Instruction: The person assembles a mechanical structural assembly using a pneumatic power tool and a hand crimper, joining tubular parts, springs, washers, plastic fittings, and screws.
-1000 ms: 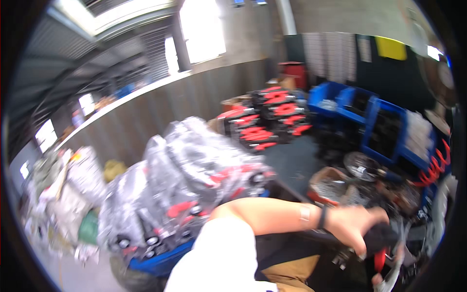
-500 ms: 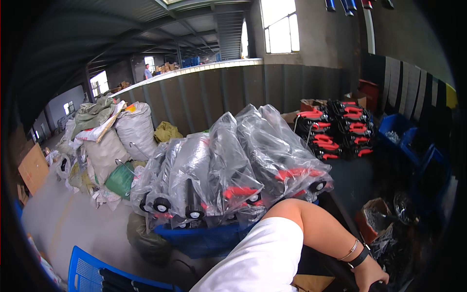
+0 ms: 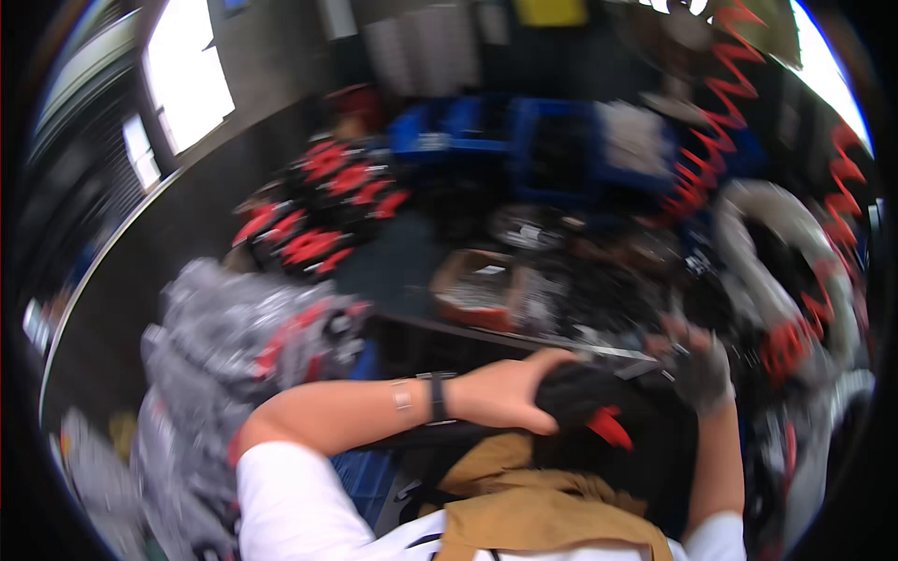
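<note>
The left hand (image 3: 505, 393), fingers curled, grips a black part with a red tip (image 3: 594, 411) just above a tan apron (image 3: 533, 510). The gloved right hand (image 3: 697, 369) closes on the part's far side, beside the cluttered counter (image 3: 486, 323). Plastic-wrapped toy cars (image 3: 234, 346) lie left.

Left of the left hand (image 3: 500, 393), beyond the forearm, lies a heap of clear plastic-wrapped packages (image 3: 234, 346), grey-silver with red and black parts showing through. Ahead of the same hand sits an open brown cardboard box (image 3: 477, 290) bearing a small white label (image 3: 488, 270). Farther off, above both hands, stand blue bins (image 3: 552, 140), one seemingly holding white bags (image 3: 636, 136), though blur hides detail. A yellow rectangular sign (image 3: 552, 11) hangs at the top edge.
</note>
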The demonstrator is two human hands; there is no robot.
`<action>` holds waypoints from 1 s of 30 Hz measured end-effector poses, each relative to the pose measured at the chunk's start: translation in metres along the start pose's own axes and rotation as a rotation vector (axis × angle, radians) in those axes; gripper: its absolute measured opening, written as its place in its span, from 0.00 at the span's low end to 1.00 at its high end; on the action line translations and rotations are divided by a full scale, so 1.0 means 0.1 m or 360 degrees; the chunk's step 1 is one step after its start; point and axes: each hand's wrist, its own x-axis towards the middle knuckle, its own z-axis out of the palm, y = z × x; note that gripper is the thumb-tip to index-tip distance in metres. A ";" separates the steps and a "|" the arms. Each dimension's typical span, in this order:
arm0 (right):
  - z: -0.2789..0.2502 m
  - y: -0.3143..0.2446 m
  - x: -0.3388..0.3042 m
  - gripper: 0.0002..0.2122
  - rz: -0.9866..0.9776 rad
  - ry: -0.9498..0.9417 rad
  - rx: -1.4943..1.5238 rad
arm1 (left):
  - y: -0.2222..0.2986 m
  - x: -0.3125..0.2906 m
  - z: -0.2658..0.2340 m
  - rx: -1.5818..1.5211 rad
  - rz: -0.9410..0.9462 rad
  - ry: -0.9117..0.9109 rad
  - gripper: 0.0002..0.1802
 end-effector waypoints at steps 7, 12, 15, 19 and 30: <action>0.24 -0.02 -0.29 0.22 0.0034 0.0460 -0.0809 | -0.07 0.45 0.33 -0.0082 0.0131 -0.0119 0.50; 0.25 0.16 -0.51 0.19 0.0034 0.0550 -0.1107 | 0.15 0.65 0.54 -0.0188 -0.0193 -0.0296 0.50; 0.31 0.09 -0.67 0.21 -0.1210 0.0974 -0.1939 | 0.15 0.77 0.31 -0.0086 0.0478 0.0152 0.49; 0.55 0.17 -0.75 0.33 -0.1370 0.0788 -0.2322 | 1.03 1.27 -0.30 -0.1263 0.0731 0.0619 0.22; -0.50 0.62 -1.46 0.28 -0.1106 0.1670 -0.1599 | 1.40 3.72 0.38 0.0561 0.0821 -0.0232 0.11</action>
